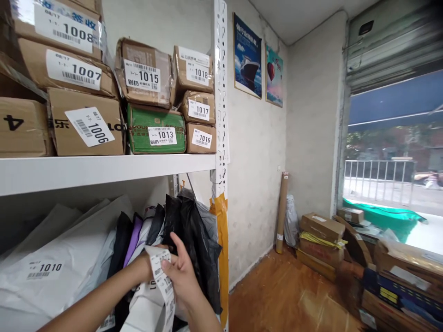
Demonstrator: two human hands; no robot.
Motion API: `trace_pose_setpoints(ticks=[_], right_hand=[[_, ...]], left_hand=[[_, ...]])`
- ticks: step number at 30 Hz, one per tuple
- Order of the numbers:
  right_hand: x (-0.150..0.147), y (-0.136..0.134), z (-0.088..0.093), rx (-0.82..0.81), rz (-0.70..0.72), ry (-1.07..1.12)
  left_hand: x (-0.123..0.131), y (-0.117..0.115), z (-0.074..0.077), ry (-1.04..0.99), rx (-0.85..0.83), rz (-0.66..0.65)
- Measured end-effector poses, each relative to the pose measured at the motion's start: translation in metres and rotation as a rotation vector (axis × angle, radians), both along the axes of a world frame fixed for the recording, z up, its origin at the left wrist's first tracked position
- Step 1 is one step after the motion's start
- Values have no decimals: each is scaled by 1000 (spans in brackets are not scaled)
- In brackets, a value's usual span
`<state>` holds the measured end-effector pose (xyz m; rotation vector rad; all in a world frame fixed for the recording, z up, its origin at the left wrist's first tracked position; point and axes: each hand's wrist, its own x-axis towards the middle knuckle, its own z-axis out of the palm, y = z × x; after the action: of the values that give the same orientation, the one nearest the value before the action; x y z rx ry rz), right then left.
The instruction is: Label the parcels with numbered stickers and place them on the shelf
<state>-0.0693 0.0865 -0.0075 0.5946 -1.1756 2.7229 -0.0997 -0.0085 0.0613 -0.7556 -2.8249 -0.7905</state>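
A long paper strip of printed barcode labels (162, 276) hangs down in front of the lower shelf. My right hand (185, 276) pinches its upper part, thumb pressed on the printed face and one finger pointing up. Close beside it, my left hand (143, 267) reaches in from the left behind the strip; its fingers are hidden there. Under the hands is a white parcel or label roll (145, 309), partly covered, so I cannot tell which. Black plastic mailer bags (194, 221) stand just behind my hands, beside a purple bag (133, 240).
A white shelf board (104, 173) above carries numbered cardboard boxes (90, 122) and a green box (157, 129). A large white mailer (69, 253) lies at lower left. The shelf post (221, 221) has orange tape. Cartons (321, 228) and a cardboard tube (282, 212) stand right.
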Motion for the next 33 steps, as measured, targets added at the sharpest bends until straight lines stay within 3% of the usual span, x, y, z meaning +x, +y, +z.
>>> trace_pose_setpoints(ticks=[2,4,5,7,10,14,16,19,24,26,29,33], right_hand=[[-11,17,-17,76,-221,-13],[-16,34,-32,172,-373,-33],[-17,40,-37,207,-397,-43],[-17,46,-42,231,-372,-65],[-15,44,-39,199,-337,-85],[-14,37,-33,156,-355,-98],[-14,34,-33,134,-400,-115],[-15,30,-30,9,-387,-171],[-14,24,-21,-169,-283,-289],[-15,22,-18,-161,-270,-299],[-19,17,-20,-105,-238,-282],[-28,13,-29,-27,-244,-323]], left_hand=[[8,3,3,51,-301,4],[15,8,7,142,-610,89],[17,11,10,185,-707,124],[15,13,14,259,-748,49],[4,8,18,285,-604,-130],[-14,-2,18,78,-202,-109],[-21,-4,16,43,-110,-180],[-27,-4,12,-4,-176,-253],[-22,-11,11,-22,-314,-200],[-18,-13,12,-29,-307,-173],[-21,-13,13,-109,-156,-132],[-32,-12,12,-185,-111,-190]])
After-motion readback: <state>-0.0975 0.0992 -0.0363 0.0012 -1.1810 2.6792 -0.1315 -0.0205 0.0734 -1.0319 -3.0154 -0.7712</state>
